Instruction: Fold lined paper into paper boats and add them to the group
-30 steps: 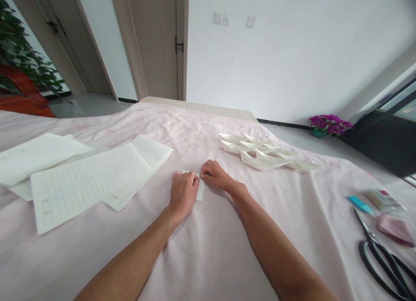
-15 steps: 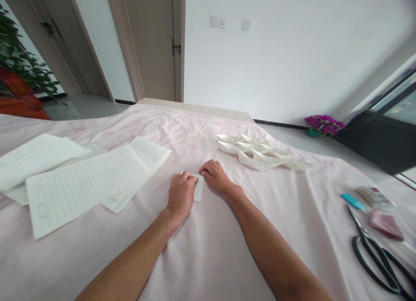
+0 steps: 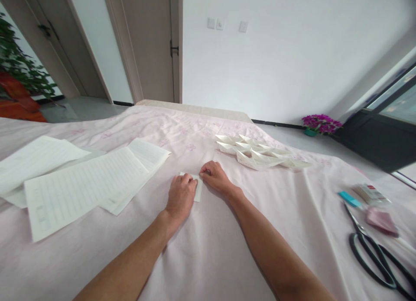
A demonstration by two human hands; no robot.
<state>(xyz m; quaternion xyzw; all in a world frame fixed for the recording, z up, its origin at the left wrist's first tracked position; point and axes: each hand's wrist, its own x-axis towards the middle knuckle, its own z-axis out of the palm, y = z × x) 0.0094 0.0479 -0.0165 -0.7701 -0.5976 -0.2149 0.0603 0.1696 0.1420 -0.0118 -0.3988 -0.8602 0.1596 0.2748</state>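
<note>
A small folded piece of white paper [image 3: 198, 194] lies flat on the pink bedsheet in front of me. My left hand [image 3: 182, 193] covers most of it, fingers curled and pressed onto its surface. At the paper's upper right edge, my right hand [image 3: 214, 175] has thumb and forefinger pinched together on the corner; the exact grip is partly hidden. Several folded paper boats [image 3: 260, 156] stand in rows beyond my right hand. Lined paper sheets [image 3: 87, 184] lie spread and overlapping to the left.
At the right lie black-handled scissors [image 3: 370, 249], a blue strip-like item [image 3: 350, 199], a clear-wrapped pack [image 3: 371, 194] and a pink cloth-like item [image 3: 381, 221]. The wrinkled bedsheet [image 3: 208, 257] covers the surface. Past its far edge are a wall, doors and purple flowers [image 3: 321, 124].
The view has shifted slightly. My left fingers have moved a little over the folded paper, baring a bit of its upper edge. My right hand stays at the corner.
</note>
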